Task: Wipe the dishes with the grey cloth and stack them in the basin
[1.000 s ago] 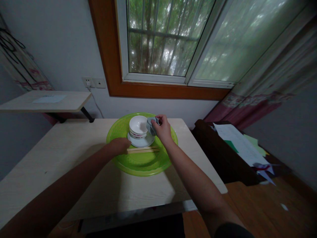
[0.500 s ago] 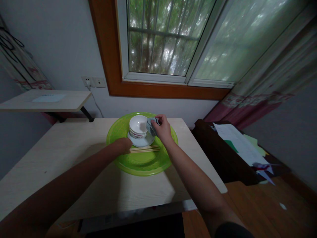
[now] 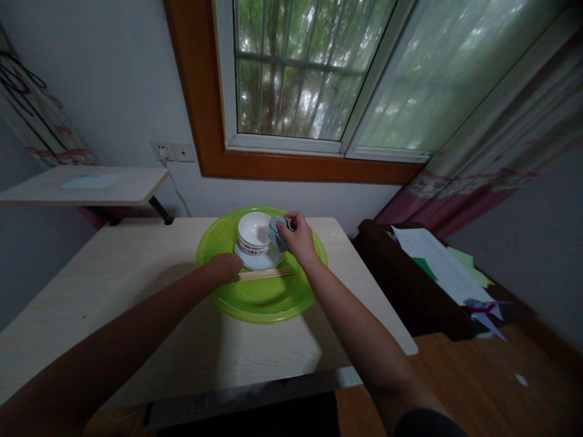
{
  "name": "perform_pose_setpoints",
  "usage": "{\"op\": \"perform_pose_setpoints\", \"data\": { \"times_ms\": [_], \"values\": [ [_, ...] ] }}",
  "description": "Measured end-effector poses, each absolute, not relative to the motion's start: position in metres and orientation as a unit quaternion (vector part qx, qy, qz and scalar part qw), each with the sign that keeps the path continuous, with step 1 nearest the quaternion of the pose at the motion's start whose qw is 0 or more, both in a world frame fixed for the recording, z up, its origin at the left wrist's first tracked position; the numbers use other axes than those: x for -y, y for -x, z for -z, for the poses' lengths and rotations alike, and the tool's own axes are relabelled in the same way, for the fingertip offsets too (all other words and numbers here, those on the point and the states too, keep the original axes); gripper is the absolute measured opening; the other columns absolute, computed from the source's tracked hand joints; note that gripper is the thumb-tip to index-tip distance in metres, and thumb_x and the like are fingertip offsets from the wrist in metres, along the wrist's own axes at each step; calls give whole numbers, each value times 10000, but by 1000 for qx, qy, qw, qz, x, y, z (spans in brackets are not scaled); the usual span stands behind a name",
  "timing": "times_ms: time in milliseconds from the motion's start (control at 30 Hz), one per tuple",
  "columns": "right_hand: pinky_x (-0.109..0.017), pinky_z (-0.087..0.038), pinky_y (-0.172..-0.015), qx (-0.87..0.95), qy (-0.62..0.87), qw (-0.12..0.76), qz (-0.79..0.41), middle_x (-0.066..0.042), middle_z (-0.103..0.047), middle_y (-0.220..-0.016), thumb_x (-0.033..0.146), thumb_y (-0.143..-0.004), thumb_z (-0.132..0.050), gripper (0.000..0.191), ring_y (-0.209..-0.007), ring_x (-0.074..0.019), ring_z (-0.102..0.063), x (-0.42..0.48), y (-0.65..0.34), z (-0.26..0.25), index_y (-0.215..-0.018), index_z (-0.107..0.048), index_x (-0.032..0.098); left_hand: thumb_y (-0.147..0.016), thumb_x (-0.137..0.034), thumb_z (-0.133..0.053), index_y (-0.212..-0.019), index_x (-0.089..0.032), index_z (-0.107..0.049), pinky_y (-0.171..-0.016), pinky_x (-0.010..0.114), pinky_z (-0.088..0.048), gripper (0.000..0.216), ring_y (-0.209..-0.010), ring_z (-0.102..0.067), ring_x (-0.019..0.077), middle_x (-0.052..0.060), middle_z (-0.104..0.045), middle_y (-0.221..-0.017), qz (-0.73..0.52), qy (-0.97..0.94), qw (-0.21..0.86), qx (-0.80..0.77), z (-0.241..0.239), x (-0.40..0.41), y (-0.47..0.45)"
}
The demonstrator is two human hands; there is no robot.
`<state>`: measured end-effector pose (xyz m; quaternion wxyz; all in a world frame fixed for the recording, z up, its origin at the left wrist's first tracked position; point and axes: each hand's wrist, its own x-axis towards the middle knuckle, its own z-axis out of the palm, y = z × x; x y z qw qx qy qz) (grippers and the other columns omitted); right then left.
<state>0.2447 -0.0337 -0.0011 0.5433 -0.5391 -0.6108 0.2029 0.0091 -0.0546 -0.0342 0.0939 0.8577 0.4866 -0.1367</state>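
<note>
A pinch of my right hand holds a small grey-green cloth beside a stack of white bowls. The bowls sit on a white plate inside a large round green tray. My left hand is at the plate's left edge, and its fingers are hidden from this angle. Several light wooden chopsticks lie in the tray in front of the plate. Their left ends meet my left hand; whether it grips them or the plate cannot be made out.
The tray rests on a pale wooden table. A raised shelf with a sheet of paper stands at the back left. Behind is a window above wall sockets. Right of the table, a dark brown piece of furniture bears papers.
</note>
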Motion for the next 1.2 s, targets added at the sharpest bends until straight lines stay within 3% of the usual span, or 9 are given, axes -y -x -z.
{"op": "perform_pose_setpoints", "data": {
  "times_ms": [167,333,467,667,933,1067,1200],
  "values": [
    [-301,-473,-728,619,543,524,-218,13,-658,-856,384,-786,-660,272,-779,-179,-614,36,-243,-1,-998,-589,227,-783,-397,-662,-887,-165,-772,-747,309,-509,277,-834,-699,257,145,-748,-916,119,-855,107,-494,19,50,-3],
    [-304,-488,-740,627,521,528,-239,8,-670,-895,373,-797,-675,254,-789,-173,-621,39,-239,-2,-990,-598,228,-806,-424,-618,-729,-188,-736,-674,276,-456,275,-658,-623,190,64,-702,-696,1,-849,177,-498,-16,52,7],
    [-304,-504,-748,656,482,516,-267,-11,-671,-956,394,-812,-677,233,-820,-172,-619,39,-236,1,-963,-616,227,-812,-399,-610,-894,-202,-745,-698,279,-467,252,-724,-641,190,47,-736,-834,-165,-829,229,-483,-27,50,6],
    [-298,-490,-768,696,423,488,-314,-18,-666,-911,434,-807,-715,258,-848,-177,-612,41,-233,3,-919,-653,211,-768,-432,-667,-1172,-175,-672,-655,298,-514,479,-690,-646,164,83,-724,-1122,-309,-749,321,-490,-5,39,-7],
    [-294,-460,-750,715,421,458,-319,-16,-684,-911,434,-802,-727,263,-814,-173,-599,41,-234,2,-931,-682,210,-736,-470,-718,-1100,-138,-667,-541,244,-448,495,-670,-655,170,65,-729,-861,-343,-684,485,-423,17,33,-10],
    [-288,-475,-738,712,398,449,-366,-8,-675,-878,443,-781,-741,282,-788,-169,-598,40,-232,4,-921,-679,206,-756,-438,-682,-991,-146,-699,-550,238,-416,376,-632,-595,147,24,-677,-753,-338,-709,452,-422,21,28,-8],
    [-282,-479,-714,708,389,445,-387,-2,-663,-846,428,-785,-741,269,-762,-162,-593,41,-231,4,-917,-673,204,-757,-393,-658,-871,-156,-718,-604,245,-422,270,-658,-552,135,12,-637,-774,-351,-743,374,-430,17,27,-7]
  ]
}}
